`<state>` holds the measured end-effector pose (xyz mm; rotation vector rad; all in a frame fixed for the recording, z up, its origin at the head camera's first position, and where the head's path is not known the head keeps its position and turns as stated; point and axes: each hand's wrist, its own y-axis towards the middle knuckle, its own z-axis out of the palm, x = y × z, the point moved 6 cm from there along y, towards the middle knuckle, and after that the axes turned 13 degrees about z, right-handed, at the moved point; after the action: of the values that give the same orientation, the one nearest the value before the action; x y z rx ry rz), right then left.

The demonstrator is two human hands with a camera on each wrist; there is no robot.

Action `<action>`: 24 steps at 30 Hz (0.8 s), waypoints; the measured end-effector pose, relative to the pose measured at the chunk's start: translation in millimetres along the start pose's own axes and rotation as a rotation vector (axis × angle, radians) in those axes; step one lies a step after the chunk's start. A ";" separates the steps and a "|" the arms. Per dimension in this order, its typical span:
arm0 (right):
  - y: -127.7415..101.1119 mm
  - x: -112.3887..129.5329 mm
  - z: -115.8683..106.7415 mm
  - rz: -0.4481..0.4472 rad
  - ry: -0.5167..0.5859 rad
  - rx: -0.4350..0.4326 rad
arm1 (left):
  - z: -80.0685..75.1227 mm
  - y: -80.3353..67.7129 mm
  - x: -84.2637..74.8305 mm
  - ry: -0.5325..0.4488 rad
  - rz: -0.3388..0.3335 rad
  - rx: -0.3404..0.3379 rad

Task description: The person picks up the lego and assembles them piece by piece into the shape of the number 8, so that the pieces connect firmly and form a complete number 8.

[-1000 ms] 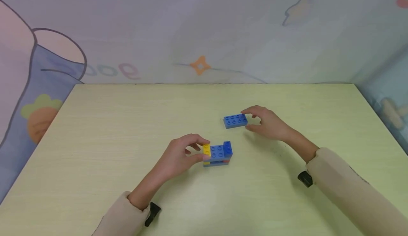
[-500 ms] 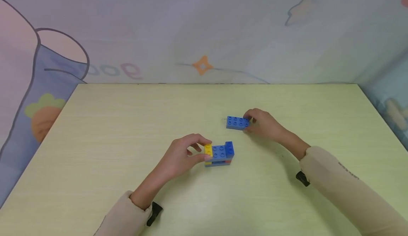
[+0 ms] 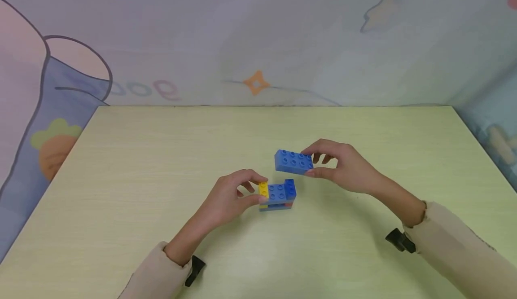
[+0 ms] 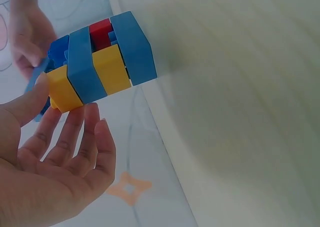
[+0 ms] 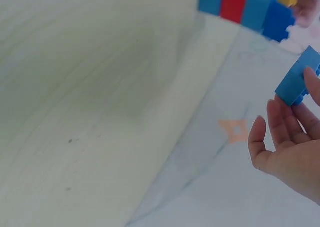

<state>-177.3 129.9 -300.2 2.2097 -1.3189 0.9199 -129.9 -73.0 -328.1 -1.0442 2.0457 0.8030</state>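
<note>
A small stack of bricks [image 3: 277,195], blue with a yellow end and red low down, sits on the pale green table [image 3: 121,178]. My left hand [image 3: 236,195] pinches its yellow end between thumb and fingers; the stack [image 4: 97,69] fills the upper left of the left wrist view. My right hand [image 3: 337,164] holds a loose blue brick [image 3: 293,161] by its right end, lifted off the table just above and behind the stack. In the right wrist view the same blue brick [image 5: 299,77] shows at my fingertips.
The table runs to a wall with pastel cartoon drawings [image 3: 254,82] at the back. Bare tabletop lies to the left, right and front of the bricks. Beige sleeves cover both forearms.
My right hand closed on the loose blue brick, lifted it off the table and brought it left and nearer, toward the stack. The left hand and the stack stayed in place.
</note>
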 end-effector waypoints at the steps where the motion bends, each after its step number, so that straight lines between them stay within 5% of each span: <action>1: -3.3 6.1 1.3 -0.025 0.006 0.008 | -0.1 -0.1 0.2 0.001 0.002 -0.001; 24: -14.2 26.2 30.2 -0.116 0.039 0.058 | -0.3 -1.8 -0.8 0.089 -0.014 -0.019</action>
<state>-146.0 101.3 -302.7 2.2737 -1.1471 0.9643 -128.1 -73.7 -327.7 -1.1217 2.1059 0.7824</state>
